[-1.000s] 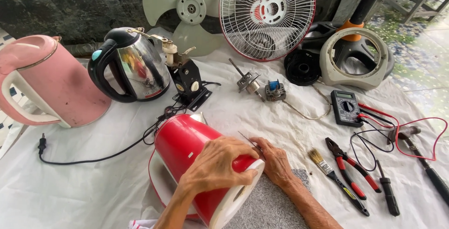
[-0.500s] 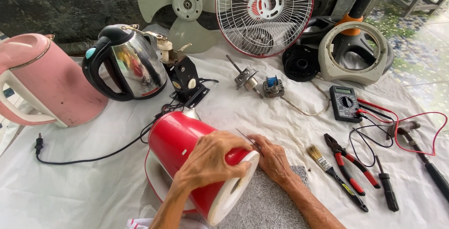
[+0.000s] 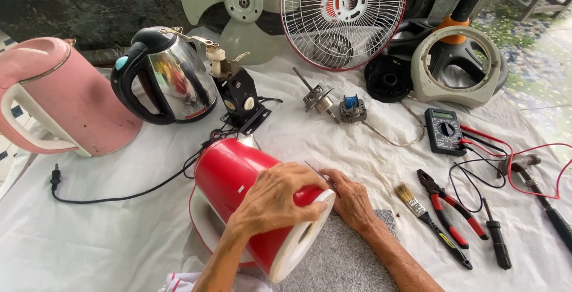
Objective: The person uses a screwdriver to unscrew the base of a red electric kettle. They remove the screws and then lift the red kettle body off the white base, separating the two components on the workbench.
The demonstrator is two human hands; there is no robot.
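Observation:
A red electric kettle (image 3: 229, 176) lies on its side on the white cloth, its white base turned toward me. My left hand (image 3: 279, 199) lies over the top of it and grips its body near the base. Just right of the base rim, my right hand (image 3: 351, 201) holds a thin metal tool (image 3: 314, 171) whose tip points up and left over the kettle's edge. A grey mat (image 3: 345, 262) lies under the kettle base and my right forearm.
A pink kettle (image 3: 56, 98) and a steel kettle (image 3: 173, 77) stand at back left, with a black cord (image 3: 119, 195). Fan blade (image 3: 238, 6), fan grille (image 3: 342, 15), motor parts (image 3: 333, 104), multimeter (image 3: 444, 131), brush (image 3: 417, 205), pliers (image 3: 450, 205), screwdriver (image 3: 497, 238) lie at the back and right.
The view has shifted slightly. Both hands stay on the red kettle in nearly the same places.

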